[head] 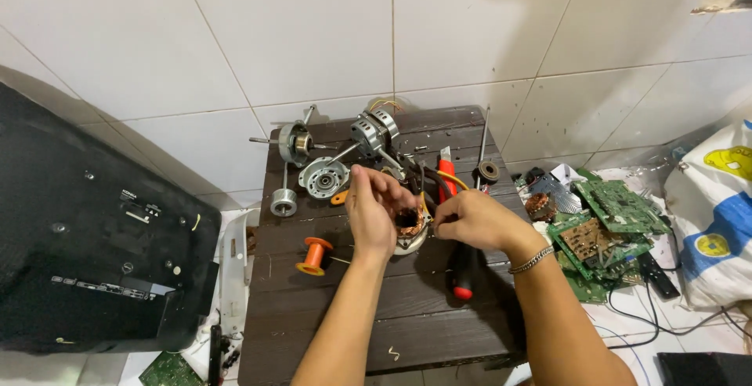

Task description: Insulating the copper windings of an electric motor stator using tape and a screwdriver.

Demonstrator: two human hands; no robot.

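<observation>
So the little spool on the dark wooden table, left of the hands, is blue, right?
Not blue. The head view shows the little spool is orange. It does lie on the dark wooden table, left of the left hand and right hand, which hold a motor part with copper windings.

Two hands work over one dark wooden worktop [337,308]: the left hand [372,210] and the right hand [474,220], with one metal bracelet [531,260] on the right wrist. Between them sits one motor winding [409,221] with copper wire. On the worktop lie one orange spool [315,256], one round metal cover [323,177], one small silver pulley [283,202], two motor parts with shafts [295,143] [374,132], one red box cutter [446,174], and one screwdriver with a black-and-red handle [462,272]. On the floor to the right lie several green circuit boards [619,207]; at least three show. One large black panel [86,237] leans at left.
</observation>
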